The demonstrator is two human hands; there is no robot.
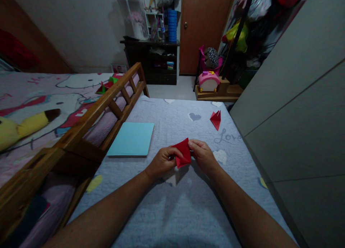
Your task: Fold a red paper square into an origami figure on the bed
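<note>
A small folded piece of red paper is held up above the bed, between my two hands. My left hand grips it from the left, the thumb lying across its front face. At its upper right edge, my right hand pinches the paper between thumb and fingers. The fingers behind the paper are partly hidden. Another folded red paper piece with pointed tips lies on the bed farther off to the right.
A light blue flat pad or book lies left on the patterned bedsheet. A wooden bed rail runs along the left side; a pale cabinet stands close on the right. Beyond the foot are a pink toy case and a door.
</note>
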